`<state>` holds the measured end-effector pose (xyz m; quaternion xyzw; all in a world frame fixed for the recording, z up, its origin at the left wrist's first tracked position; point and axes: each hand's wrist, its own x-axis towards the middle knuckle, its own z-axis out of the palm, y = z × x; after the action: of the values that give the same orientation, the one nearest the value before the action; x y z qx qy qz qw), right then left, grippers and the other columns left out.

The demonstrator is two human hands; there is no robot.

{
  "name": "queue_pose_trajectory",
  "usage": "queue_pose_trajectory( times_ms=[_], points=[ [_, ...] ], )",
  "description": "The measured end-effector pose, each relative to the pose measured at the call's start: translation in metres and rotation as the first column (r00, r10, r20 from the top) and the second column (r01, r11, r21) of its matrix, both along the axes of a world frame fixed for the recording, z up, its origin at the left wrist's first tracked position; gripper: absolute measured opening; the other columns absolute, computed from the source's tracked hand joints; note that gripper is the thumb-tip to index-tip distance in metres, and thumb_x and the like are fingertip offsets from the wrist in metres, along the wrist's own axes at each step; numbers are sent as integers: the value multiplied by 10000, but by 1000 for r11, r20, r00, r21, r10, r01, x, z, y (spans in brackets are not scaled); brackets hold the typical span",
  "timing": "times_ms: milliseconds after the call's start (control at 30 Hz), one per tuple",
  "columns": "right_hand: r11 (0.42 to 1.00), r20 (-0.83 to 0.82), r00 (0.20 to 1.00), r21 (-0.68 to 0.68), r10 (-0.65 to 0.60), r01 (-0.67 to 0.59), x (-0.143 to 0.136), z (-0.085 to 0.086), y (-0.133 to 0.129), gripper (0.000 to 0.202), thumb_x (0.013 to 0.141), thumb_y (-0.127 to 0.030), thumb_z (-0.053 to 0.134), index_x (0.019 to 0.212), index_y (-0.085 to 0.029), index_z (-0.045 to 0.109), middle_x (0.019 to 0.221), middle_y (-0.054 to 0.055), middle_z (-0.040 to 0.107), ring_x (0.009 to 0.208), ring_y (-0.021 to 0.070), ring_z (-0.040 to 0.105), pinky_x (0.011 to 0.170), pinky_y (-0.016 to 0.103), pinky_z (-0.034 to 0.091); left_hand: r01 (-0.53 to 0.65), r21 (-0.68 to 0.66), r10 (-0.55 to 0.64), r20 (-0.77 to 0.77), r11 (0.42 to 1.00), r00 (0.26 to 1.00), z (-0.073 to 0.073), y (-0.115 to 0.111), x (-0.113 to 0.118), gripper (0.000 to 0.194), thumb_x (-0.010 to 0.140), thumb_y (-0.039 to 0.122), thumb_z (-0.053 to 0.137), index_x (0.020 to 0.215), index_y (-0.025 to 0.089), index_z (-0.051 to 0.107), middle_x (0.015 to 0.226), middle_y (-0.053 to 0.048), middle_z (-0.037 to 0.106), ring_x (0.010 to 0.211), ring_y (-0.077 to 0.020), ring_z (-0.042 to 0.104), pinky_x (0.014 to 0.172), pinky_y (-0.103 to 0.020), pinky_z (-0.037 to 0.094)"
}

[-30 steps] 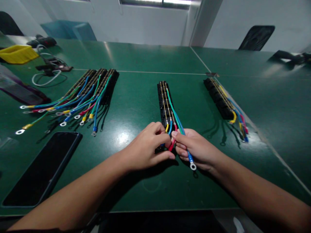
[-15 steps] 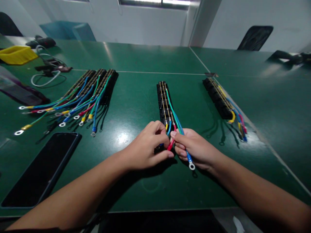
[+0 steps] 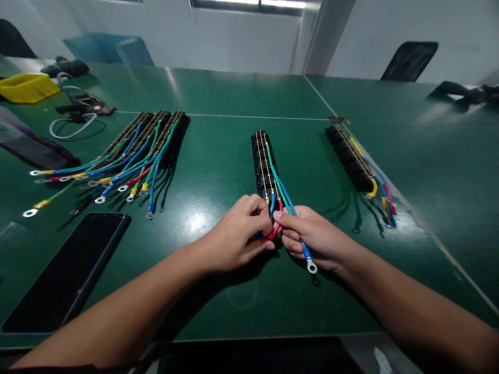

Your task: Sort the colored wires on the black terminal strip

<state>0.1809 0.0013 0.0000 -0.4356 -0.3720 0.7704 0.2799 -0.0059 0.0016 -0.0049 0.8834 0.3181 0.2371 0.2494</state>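
Observation:
A black terminal block (image 3: 258, 163) with brass-coloured strips lies lengthwise in front of me, wires coming from its near end. My left hand (image 3: 234, 234) is closed on the lower end of a short red wire (image 3: 276, 228), which bends towards it; its tip is hidden in the fingers. My right hand (image 3: 317, 239) pinches the same red wire higher up, between thumb and fingers. A green wire (image 3: 272, 166) and a blue wire (image 3: 288, 198) run across the right hand, and a ring terminal (image 3: 312, 267) hangs below it. Yellow and blue wire stubs are partly covered by my left fingers.
Several wired terminal blocks (image 3: 171, 140) lie at the left, their ring-ended leads fanned out. Another wired block (image 3: 349, 158) sits at the right. A phone (image 3: 66, 275) is near my left forearm. Further off are a yellow tray (image 3: 29, 89) and a cable (image 3: 74, 136).
The red wire's lower end has bent further to the left, into my left fingers. The blue lead's ring terminal has shifted slightly right. Both hands stay nearly in place.

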Motion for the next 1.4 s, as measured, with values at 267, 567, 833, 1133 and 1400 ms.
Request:
queue_pose_trajectory(
  times_ms=[267,567,833,1133,1400],
  points=[
    [995,-72,993,-29,91,-93,6,0,5,262,781,-331,679,661,-147,535,383,-104,379,300,45,375,309,155,297,90,-82,-86,60,992,995,10,-2,-3,219,855,362,605,873,145,626,998,-64,467,965,-182,451,903,-320,385],
    [975,119,992,210,47,-72,-5,-2,-3,254,884,-334,546,742,-124,569,422,-54,477,339,40,365,348,152,253,48,-147,-39,65,988,997,11,-4,1,218,793,340,670,763,137,599,939,-47,486,927,-176,463,855,-308,397],
    [960,230,971,281,-72,5,-10,-7,-6,255,913,-336,490,737,-153,507,398,-61,454,326,47,364,351,165,259,-24,-124,31,56,992,998,8,-3,4,213,828,298,616,707,127,581,906,-47,490,898,-164,475,815,-292,401],
    [957,283,956,291,-74,-13,-9,-5,-6,234,911,-337,487,760,-158,502,409,-63,449,331,53,370,348,165,259,-17,-19,16,-22,1000,1000,9,-6,1,301,798,437,641,790,138,611,957,-63,506,897,-184,471,802,-313,404],
    [945,354,933,321,-58,-63,-8,-5,-5,259,916,-352,479,742,-163,510,427,-55,458,349,56,382,360,167,291,-36,92,43,-77,995,996,11,-9,3,199,899,245,476,840,138,632,951,-77,533,899,-185,467,831,-333,386]
  ],
)
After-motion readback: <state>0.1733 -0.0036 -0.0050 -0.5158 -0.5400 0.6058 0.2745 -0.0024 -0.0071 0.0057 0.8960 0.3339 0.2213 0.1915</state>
